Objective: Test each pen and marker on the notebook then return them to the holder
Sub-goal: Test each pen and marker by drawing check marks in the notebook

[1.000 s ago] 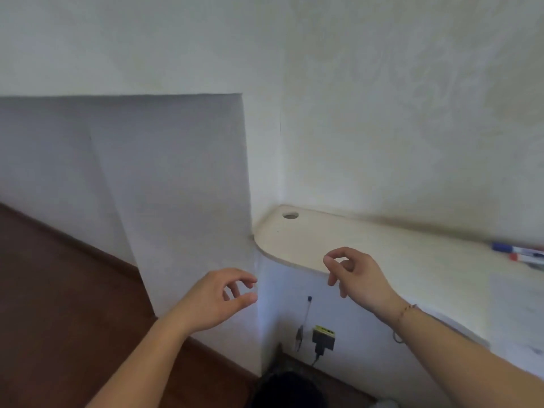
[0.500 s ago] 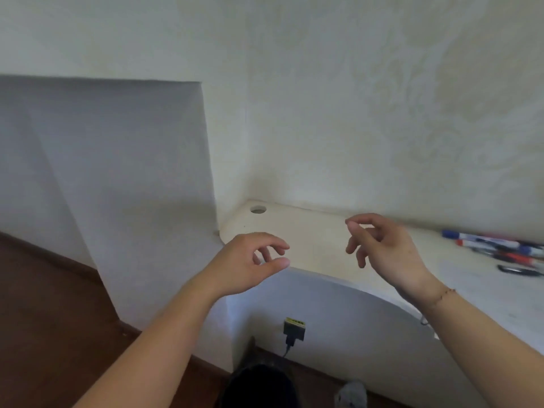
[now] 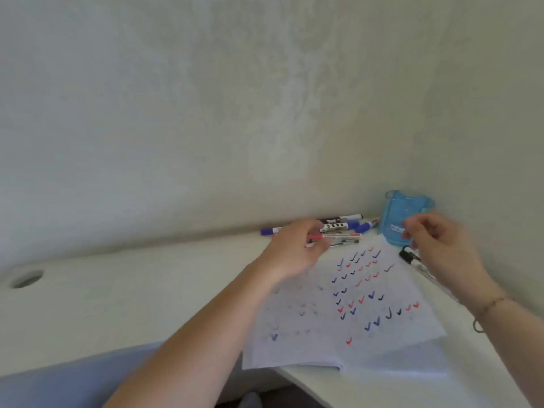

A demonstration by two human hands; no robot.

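Note:
An open notebook (image 3: 309, 343) covered in red, blue and black ticks lies on the white desk (image 3: 147, 304). Several pens and markers (image 3: 343, 226) lie in a row along the wall behind it. My left hand (image 3: 294, 251) hovers over their left part, with index finger and thumb curled either side of a red pen's (image 3: 338, 236) end; blur hides whether they grip it. My right hand (image 3: 438, 248) hangs loosely curled and holds nothing, just in front of the blue translucent holder (image 3: 397, 213). A black marker (image 3: 409, 257) lies under that hand.
The desk fits into a corner, with textured walls behind and to the right. A round cable hole (image 3: 28, 279) sits at the desk's far left. The desk's curved front edge runs below the notebook.
The view has swung right from the desk's left end to the notebook and pens. Both hands moved right: the left to the pen row, the right to the holder.

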